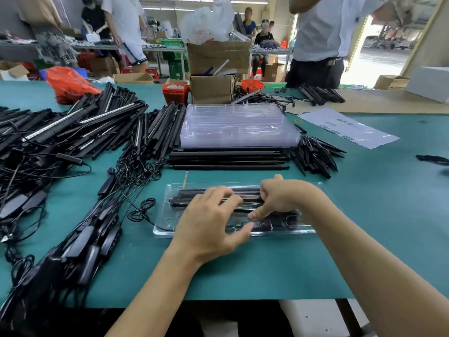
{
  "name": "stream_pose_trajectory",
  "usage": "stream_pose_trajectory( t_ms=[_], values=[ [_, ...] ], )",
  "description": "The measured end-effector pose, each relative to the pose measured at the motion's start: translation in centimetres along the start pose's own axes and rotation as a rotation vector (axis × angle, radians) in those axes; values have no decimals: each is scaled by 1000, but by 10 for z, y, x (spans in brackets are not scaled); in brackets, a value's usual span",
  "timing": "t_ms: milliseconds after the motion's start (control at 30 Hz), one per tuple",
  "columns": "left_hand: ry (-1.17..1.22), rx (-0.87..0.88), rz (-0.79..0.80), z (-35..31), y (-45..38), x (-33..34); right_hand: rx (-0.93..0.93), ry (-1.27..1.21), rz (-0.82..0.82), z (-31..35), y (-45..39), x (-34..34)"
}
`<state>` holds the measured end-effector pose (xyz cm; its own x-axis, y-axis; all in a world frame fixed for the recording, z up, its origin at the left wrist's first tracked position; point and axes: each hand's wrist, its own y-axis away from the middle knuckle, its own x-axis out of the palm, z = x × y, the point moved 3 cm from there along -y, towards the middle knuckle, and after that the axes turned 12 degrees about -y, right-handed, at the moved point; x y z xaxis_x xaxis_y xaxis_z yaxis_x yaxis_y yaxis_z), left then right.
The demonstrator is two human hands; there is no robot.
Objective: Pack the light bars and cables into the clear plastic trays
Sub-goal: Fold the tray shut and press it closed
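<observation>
Green matting covers the counter [364,215] of a busy packing room, with cardboard boxes and standing people at the far side. Near the middle lies one clear plastic tray [162,215], already carrying several black light bars [245,192] along its far half and a small black controller [261,225] with cable in its near half.

Both hands work over that tray. Resting across the tray's left-centre, the left hand [209,222] has its fingers loosely spread and its thumb touching the controller. From the right, the right hand [281,199] has its fingers curled down onto the bars and its forefinger pressing at the near row; whether it actually pinches anything cannot be told.

A stack of empty trays [238,125] sits farther back, a neat row of loose bars [228,159] just in front of it, black spikes [315,156] to the right, and a big tangled heap of bars and wired controllers [73,152] on the left.

The bars look light, stiff and slim, best taken near the middle and pushed evenly into their slots. The tray is probably thin and springy, so it should be steadied flat rather than squeezed. The cables are limp and prone to snagging; coiling them first and holding the controller body, not the wire, seems the safer way.
</observation>
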<state>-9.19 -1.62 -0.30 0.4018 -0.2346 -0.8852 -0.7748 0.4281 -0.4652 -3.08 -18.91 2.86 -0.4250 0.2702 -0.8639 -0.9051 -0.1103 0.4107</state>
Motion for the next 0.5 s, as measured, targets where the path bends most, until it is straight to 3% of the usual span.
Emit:
stream_pose_trajectory(
  t_ms=[67, 133, 333, 433, 500],
  values=[
    [-30, 175, -159, -9, 4, -2, -69, -73, 31, -3, 0, -4],
    [-75, 256, -185, -15, 5, 1, -138, -147, 11, -9, 1, -9],
    [-135, 277, -222, -15, 4, 2, -273, -771, 48, -47, 13, -14],
    [-125, 280, -182, -17, 4, 3, -369, -930, -85, -61, 13, -12],
    [-77, 260, -135, -16, 3, 4, -400, -907, -201, -67, 14, -12]
  ],
)
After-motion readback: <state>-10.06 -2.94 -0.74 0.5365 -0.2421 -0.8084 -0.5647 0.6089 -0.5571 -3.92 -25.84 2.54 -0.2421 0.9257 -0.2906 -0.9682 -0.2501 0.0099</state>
